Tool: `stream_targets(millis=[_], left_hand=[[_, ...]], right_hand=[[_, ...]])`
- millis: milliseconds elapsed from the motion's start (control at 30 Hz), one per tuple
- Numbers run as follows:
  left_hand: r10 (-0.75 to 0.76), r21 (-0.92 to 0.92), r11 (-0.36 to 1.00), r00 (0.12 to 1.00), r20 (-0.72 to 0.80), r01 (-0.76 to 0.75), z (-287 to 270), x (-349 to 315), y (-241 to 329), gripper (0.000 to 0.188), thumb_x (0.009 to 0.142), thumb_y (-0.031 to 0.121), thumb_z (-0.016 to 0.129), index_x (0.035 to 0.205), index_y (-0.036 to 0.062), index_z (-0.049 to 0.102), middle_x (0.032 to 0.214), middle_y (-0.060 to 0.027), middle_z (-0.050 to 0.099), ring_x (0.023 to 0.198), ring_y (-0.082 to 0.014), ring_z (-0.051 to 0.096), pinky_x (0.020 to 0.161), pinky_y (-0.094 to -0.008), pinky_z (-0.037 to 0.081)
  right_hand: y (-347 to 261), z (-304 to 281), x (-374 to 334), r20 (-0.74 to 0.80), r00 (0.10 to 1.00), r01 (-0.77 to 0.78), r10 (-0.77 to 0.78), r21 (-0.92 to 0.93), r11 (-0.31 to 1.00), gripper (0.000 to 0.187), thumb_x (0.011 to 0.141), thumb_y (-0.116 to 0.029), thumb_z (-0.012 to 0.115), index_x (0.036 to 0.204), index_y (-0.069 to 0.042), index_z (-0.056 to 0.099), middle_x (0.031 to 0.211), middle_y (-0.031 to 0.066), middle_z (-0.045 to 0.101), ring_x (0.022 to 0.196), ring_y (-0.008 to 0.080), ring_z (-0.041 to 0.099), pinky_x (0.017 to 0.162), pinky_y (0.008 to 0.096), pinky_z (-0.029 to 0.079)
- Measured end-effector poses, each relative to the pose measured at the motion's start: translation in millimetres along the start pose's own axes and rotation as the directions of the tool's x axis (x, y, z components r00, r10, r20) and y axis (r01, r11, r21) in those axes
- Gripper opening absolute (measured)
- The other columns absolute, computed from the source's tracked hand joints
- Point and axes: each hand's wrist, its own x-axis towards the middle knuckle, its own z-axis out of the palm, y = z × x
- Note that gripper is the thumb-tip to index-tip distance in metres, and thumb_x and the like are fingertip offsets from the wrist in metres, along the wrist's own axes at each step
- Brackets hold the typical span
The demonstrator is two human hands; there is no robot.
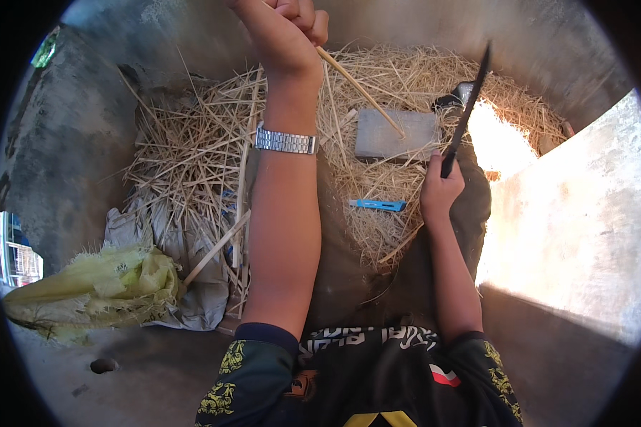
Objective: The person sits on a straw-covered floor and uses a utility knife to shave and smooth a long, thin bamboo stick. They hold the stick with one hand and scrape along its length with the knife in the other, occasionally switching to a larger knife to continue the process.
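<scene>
My left hand (292,25), stretched far forward at the top of the view, is closed around a thin bamboo stick (357,80). The stick slants down to the right, and its lower end meets the top of a grey rectangular block (381,142). In my right hand (441,188) is the handle of a long dark-bladed knife (470,107), its blade raised and pointing away from me, to the right of the block. A blue utility knife (379,205) lies on the shavings between my legs.
Bamboo shavings and strips (192,135) cover the floor ahead and to the left. A torn yellow-green sack (114,281) lies at left, over greyish sheeting (210,302). A dark object (454,97) sits behind the block. Concrete walls (577,206) rise close around; sunlight strikes the right one.
</scene>
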Motion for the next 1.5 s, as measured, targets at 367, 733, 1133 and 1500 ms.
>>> stream_targets(millis=[367,733,1133,1500], left_hand=[[-0.132,-0.102,0.982,0.966,0.224,0.158,-1,8,1,0.079,0.084,0.095,0.031,0.055,0.0219,0.021,0.048,0.0083,0.016,0.041,-0.0093,0.013,0.037,-0.0268,0.012],[-0.211,-0.058,0.964,0.882,0.421,0.259,6,-2,14,0.082,0.081,0.098,0.027,0.053,0.0219,0.020,0.047,0.0077,0.017,0.041,-0.0100,0.012,0.040,-0.0274,0.011],[0.070,-0.117,0.992,0.989,0.133,-0.055,22,-3,-1,0.080,0.085,0.095,0.029,0.056,0.0204,0.022,0.050,0.0050,0.017,0.043,-0.0127,0.018,0.042,-0.0297,0.016],[0.073,0.034,0.997,0.997,-0.016,-0.072,25,-8,-10,0.074,0.090,0.087,0.038,0.062,0.0195,0.023,0.052,0.0069,0.016,0.043,-0.0080,0.016,0.039,-0.0261,0.015]], right_hand=[[92,10,-17,0.238,0.730,-0.503,0.640,-0.447,0.740,0.042,0.089,-0.027,0.065,0.064,0.004,0.051,0.056,0.0072,0.053,0.049,0.0229,0.049,0.057,0.0448,0.045],[35,14,-17,0.179,0.951,-0.298,0.251,0.329,0.896,0.038,0.095,-0.019,0.064,0.064,-0.004,0.049,0.059,0.0012,0.052,0.052,0.0123,0.049,0.052,0.0357,0.042],[-18,-8,-12,0.051,0.976,-0.212,0.213,-0.029,0.977,0.033,0.094,-0.021,0.067,0.071,0.000,0.056,0.057,0.0016,0.052,0.054,0.0099,0.046,0.054,0.0323,0.040],[60,23,-34,0.251,0.815,-0.459,0.521,-0.269,0.847,0.032,0.092,-0.023,0.065,0.074,0.002,0.058,0.062,0.0079,0.058,0.059,0.0188,0.061,0.059,0.0371,0.050]])
